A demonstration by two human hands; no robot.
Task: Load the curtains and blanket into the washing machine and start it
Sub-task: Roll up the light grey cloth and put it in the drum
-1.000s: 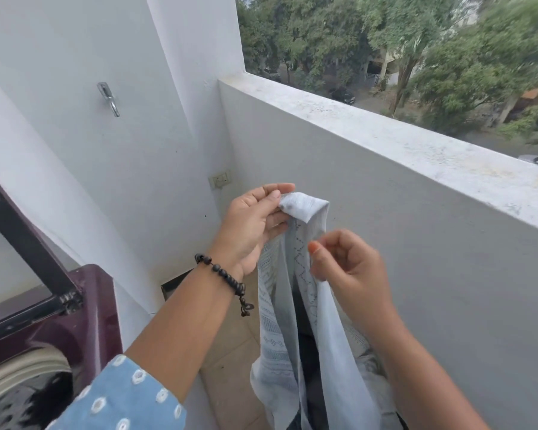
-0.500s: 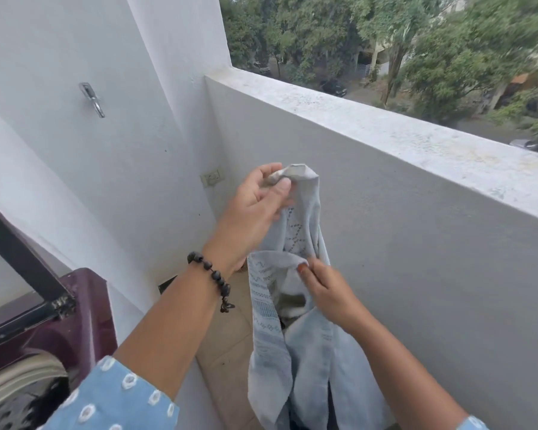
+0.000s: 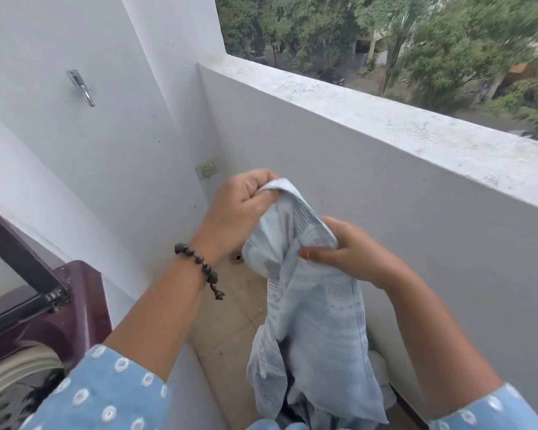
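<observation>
At the far left the maroon washing machine stands with its lid raised. Next, the left hand, beaded bracelet on its wrist, is fisted around the top end of the pale blue patterned curtain. The right hand pinches the same cloth lower down; the curtain hangs between both hands over the tiled floor, beside the parapet wall

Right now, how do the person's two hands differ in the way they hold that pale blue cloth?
The left hand is higher, closed in a fist on the top edge of the pale blue patterned cloth; the right hand is lower, pinching a bunched fold. The left wrist wears a dark beaded bracelet; the right wrist is bare. Both grip the same cloth.
</observation>
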